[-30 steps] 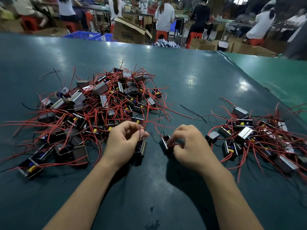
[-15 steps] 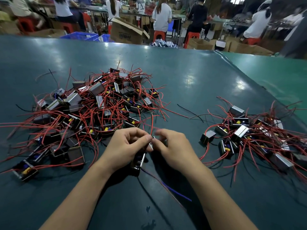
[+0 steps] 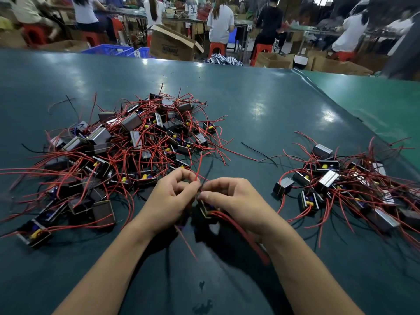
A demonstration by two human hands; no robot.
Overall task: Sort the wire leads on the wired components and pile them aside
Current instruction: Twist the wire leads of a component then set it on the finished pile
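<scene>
Where hands earlier met low, left hand (image 3: 172,198) and right hand (image 3: 236,201) now pinch upraised leads (image 3: 198,165), component (image 3: 208,211) beneath.

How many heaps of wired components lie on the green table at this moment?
2. The big heap lies left of the hands; the smaller heap lies right of them. One more component is apart, under both hands.
</scene>
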